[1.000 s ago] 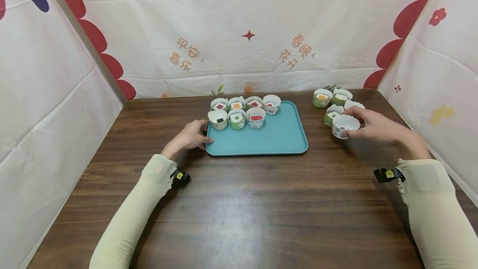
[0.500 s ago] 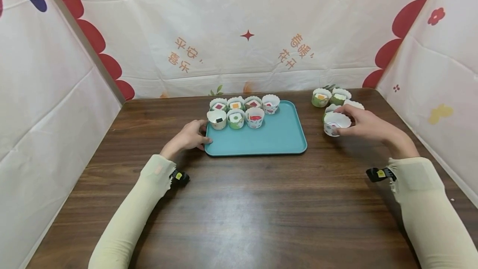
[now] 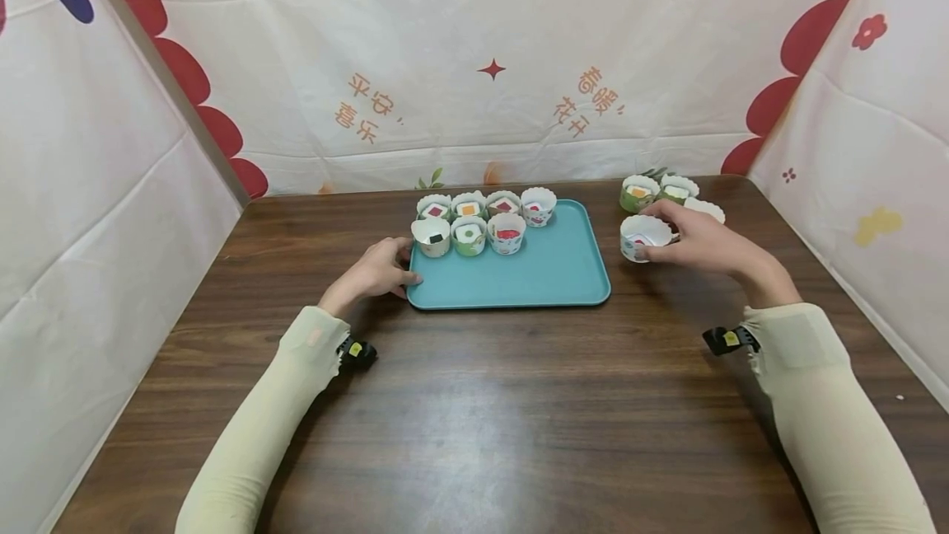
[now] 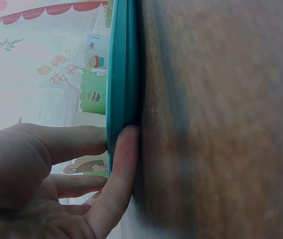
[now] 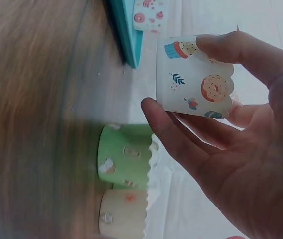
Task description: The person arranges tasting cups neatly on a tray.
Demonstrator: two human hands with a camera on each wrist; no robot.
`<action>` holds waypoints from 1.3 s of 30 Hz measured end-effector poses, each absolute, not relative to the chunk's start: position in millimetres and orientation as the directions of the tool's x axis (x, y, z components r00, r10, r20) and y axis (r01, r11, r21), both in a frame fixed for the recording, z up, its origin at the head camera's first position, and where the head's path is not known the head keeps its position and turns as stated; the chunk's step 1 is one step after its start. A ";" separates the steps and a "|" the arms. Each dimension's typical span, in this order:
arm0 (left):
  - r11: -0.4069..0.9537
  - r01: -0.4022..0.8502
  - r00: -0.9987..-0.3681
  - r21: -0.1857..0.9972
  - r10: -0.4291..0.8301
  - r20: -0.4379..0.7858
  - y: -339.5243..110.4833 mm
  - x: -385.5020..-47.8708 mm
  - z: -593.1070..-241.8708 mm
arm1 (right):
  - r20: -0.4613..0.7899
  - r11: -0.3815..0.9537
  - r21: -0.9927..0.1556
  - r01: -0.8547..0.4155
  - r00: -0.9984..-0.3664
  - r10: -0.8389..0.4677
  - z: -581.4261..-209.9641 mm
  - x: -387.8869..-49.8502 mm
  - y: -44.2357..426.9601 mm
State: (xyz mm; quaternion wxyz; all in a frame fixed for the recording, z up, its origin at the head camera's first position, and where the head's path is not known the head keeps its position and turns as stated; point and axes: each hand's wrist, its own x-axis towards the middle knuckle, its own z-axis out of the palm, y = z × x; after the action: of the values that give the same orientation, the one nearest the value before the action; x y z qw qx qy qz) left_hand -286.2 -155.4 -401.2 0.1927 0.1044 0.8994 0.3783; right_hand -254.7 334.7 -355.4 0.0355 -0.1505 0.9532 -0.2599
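Observation:
A blue tray (image 3: 511, 274) lies on the table with several paper cups grouped at its back left, among them a white one with a red piece (image 3: 507, 235). The left hand (image 3: 380, 269) grips the tray's left edge; in the left wrist view its fingers (image 4: 121, 169) lie along the teal rim. To the right of the tray, the right hand (image 3: 700, 241) pinches a white scalloped cup (image 3: 636, 247) between thumb and fingers. In the right wrist view that cup (image 5: 188, 82) shows printed cupcakes and a donut, held off the table.
Several cups stand at the table's back right, including a green one with an orange piece (image 3: 638, 194) and a white one (image 3: 705, 208) behind the right hand. A printed cloth (image 3: 460, 39) hangs behind the brown table (image 3: 474, 402).
The right hand has carried the white cup leftward toward the tray, passing in front of the other cups. The left hand keeps its place at the tray's edge.

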 end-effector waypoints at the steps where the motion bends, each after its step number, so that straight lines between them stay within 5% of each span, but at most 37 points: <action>1: 0.691 0.040 -0.904 0.721 0.333 -0.269 -155.5 -286.2 -401.2 | 0.011 0.820 -0.505 -0.267 -0.953 -0.304 -354.9 -255.8 332.1; 39: 0.690 0.062 -0.901 0.721 0.349 -0.257 -155.6 -287.3 -402.6 | -0.038 0.734 -0.647 -0.209 -0.952 -0.304 -348.6 -296.5 229.6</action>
State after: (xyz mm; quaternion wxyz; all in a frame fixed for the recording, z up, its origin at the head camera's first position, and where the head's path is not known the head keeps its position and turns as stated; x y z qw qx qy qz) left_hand -287.3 -155.6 -402.6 0.1904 0.1141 0.8994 0.3766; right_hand -296.5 229.6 -348.6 0.0706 -0.1382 0.9283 -0.3379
